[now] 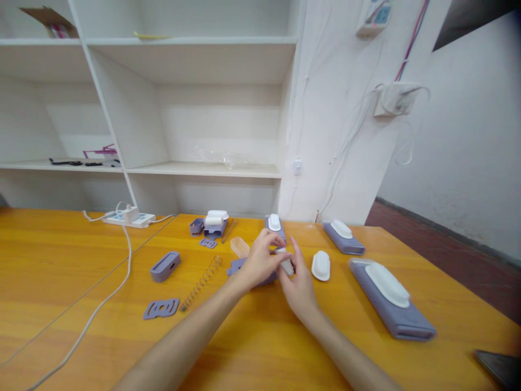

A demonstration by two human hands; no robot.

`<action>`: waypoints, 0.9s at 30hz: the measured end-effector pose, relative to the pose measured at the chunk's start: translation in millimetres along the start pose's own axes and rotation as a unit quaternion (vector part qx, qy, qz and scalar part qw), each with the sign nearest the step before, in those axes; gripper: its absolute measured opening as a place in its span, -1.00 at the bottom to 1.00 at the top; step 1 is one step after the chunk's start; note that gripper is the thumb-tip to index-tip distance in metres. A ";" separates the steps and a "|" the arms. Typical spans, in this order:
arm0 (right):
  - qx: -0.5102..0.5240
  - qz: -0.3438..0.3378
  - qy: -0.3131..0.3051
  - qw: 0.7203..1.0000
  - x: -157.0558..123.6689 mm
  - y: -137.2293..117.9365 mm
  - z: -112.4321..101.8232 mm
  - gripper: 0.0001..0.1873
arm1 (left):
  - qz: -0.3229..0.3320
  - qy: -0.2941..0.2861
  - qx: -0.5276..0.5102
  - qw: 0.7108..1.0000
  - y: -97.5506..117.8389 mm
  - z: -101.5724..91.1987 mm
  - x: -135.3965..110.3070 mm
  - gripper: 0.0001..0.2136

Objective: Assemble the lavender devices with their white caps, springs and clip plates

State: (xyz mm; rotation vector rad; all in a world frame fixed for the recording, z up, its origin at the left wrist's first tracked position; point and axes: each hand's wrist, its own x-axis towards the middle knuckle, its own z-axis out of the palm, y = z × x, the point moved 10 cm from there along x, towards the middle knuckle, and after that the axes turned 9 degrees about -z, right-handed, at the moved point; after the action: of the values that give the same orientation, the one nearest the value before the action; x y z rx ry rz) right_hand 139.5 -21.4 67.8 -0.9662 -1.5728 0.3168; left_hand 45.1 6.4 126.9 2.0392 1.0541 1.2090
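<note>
Near the middle of the table my left hand (262, 262) and my right hand (299, 288) meet around a small white plastic part (287, 266). Fingers of both hands are closed on it and hide much of its shape. Beneath my left hand lies a purple-grey plastic housing (236, 266), partly covered. A translucent orange-tinted piece (240, 247) is just behind it. Right of my right hand rests a white oval cap (321, 265). To the left are a coil spring (201, 282), a flat slotted purple plate (161, 308) and a hollow purple oval part (165, 266).
Purple blocks with white tops (388, 285) stand on the right, with others farther back. More loose parts (215, 222) sit at the back edge. A white cable (129, 255) runs from a power strip (140, 219). A dark flat object (499, 369) lies at the lower right.
</note>
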 end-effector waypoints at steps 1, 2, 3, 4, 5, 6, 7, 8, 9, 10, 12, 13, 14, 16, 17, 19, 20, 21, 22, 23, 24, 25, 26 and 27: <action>0.008 0.016 0.007 1.000 0.1 3.2 -2.5 -0.36 | 0.016 0.005 0.019 1.000 4.4 3.7 -5.3 -0.87; 0.010 0.030 0.010 0.999 0.2 7.1 -5.4 -0.36 | 0.031 0.014 0.047 0.998 7.9 5.7 -10.6 -0.86; 0.011 0.043 0.015 0.999 0.3 12.0 -8.8 -0.35 | 0.044 0.022 0.084 0.995 10.3 7.0 -15.9 -0.84; 0.014 0.058 0.022 0.998 0.1 18.2 -12.7 -0.35 | 0.052 0.028 0.130 0.990 10.8 8.2 -21.1 -0.81; 0.024 0.076 0.031 0.996 -0.5 26.1 -16.4 -0.34 | 0.056 0.029 0.184 0.981 9.3 9.8 -26.2 -0.80; 0.044 0.099 0.042 0.993 -1.8 35.6 -19.3 -0.35 | 0.056 0.025 0.242 0.968 5.5 12.0 -31.2 -0.80; 0.071 0.125 0.054 0.988 -3.8 45.9 -21.1 -0.35 | 0.053 0.017 0.299 0.953 -0.1 14.5 -36.1 -0.79; 0.098 0.151 0.064 0.982 -6.4 56.1 -21.3 -0.37 | 0.050 0.009 0.350 0.936 -6.5 16.5 -40.9 -0.78; 0.121 0.173 0.072 0.975 -9.1 65.2 -20.8 -0.38 | 0.046 0.005 0.390 0.920 -12.8 17.4 -45.3 -0.75; 0.135 0.190 0.077 0.969 -11.7 72.4 -19.8 -0.40 | 0.047 0.003 0.418 0.907 -17.7 18.1 -49.4 -0.71; 0.143 0.206 0.082 0.965 -15.1 80.8 -17.8 -0.43 | 0.057 0.000 0.450 0.891 -23.9 19.6 -55.7 -0.63; 0.143 0.207 0.082 0.964 -16.1 82.5 -17.0 -0.43 | 0.064 -0.001 0.458 0.887 -25.6 20.4 -57.7 -0.61; 0.141 0.206 0.081 0.965 -16.8 83.0 -16.3 -0.44 | 0.068 -0.001 0.463 0.884 -26.9 20.9 -59.0 -0.59; 0.141 0.202 0.078 0.966 -17.3 82.2 -15.1 -0.43 | 0.068 0.003 0.470 0.880 -29.0 20.5 -59.7 -0.60; 0.140 0.198 0.075 0.967 -17.2 81.3 -14.7 -0.41 | 0.065 0.005 0.471 0.880 -29.9 20.2 -59.5 -0.60; 0.138 0.192 0.071 0.969 -16.9 79.8 -14.6 -0.36 | 0.063 0.002 0.469 0.881 -31.0 21.5 -59.1 -0.61; 0.138 0.190 0.071 0.969 -16.7 79.5 -14.7 -0.34 | 0.065 -0.001 0.466 0.882 -30.9 23.1 -58.7 -0.61; 0.140 0.188 0.071 0.970 -16.5 79.5 -14.7 -0.33 | 0.068 -0.004 0.462 0.884 -30.1 24.9 -58.1 -0.61; 0.142 0.186 0.071 0.970 -16.2 79.6 -14.5 -0.34 | 0.073 -0.006 0.457 0.887 -28.8 26.9 -57.3 -0.60; 0.145 0.183 0.070 0.970 -15.7 79.7 -14.0 -0.37 | 0.080 -0.008 0.451 0.889 -27.0 28.9 -56.4 -0.58; 0.147 0.177 0.066 0.971 -14.8 79.2 -13.1 -0.40 | 0.087 -0.008 0.446 0.891 -25.1 31.0 -55.3 -0.56; 0.147 0.169 0.058 0.973 -13.6 78.2 -11.7 -0.43 | 0.093 -0.009 0.440 0.893 -23.2 32.8 -54.1 -0.55; 0.146 0.160 0.049 0.975 -12.3 76.8 -10.1 -0.46 | 0.099 -0.009 0.434 0.895 -21.7 34.4 -53.0 -0.54; 0.146 0.152 0.039 0.977 -11.3 75.5 -8.4 -0.48 | 0.105 -0.009 0.429 0.897 -20.6 35.7 -52.2 -0.53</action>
State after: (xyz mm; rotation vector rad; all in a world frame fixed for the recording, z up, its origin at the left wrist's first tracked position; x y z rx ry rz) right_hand 176.9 14.5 11.1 -0.9731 -1.2627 0.6946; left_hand 54.5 -28.0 70.8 2.8723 1.5790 0.8760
